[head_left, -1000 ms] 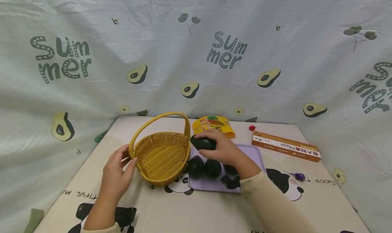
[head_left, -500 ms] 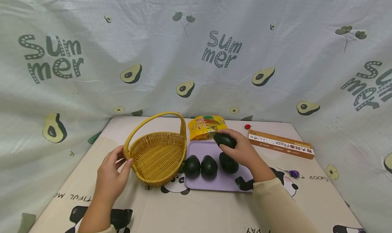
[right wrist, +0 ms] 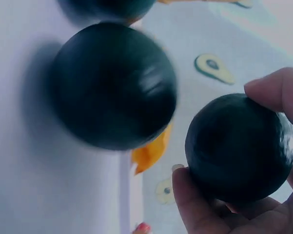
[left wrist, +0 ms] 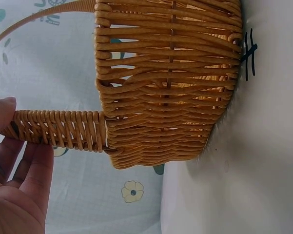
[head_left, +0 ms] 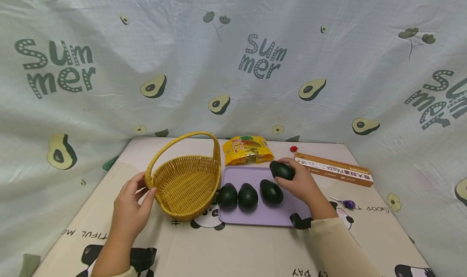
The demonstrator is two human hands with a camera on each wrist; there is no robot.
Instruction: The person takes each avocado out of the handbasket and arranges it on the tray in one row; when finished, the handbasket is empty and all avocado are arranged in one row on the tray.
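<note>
My left hand [head_left: 132,206] pinches the base of the handle of a yellow wicker basket [head_left: 186,188]. In the left wrist view, the thumb and fingers close around the woven handle [left wrist: 63,129]. Nothing lies inside the basket. My right hand [head_left: 300,182] grips a dark green avocado [head_left: 282,170] over the back right part of a lilac tray [head_left: 251,219]. On the tray lie three more avocados, one at the left [head_left: 228,196], a second beside it and a third nearer my right hand [head_left: 271,191]. The right wrist view shows fingertips around the held avocado [right wrist: 240,148].
Behind the tray sits a yellow snack bag [head_left: 248,149]. A brown pasta box [head_left: 333,169] lies to the right, with a red lollipop [head_left: 293,148] behind it and a purple lollipop [head_left: 348,204] in front. A printed cloth hangs at the back.
My right hand has carried the avocado rightward, from beside the basket's rim to over the tray's right part. The left hand stays on the basket handle. The head view has shifted slightly.
</note>
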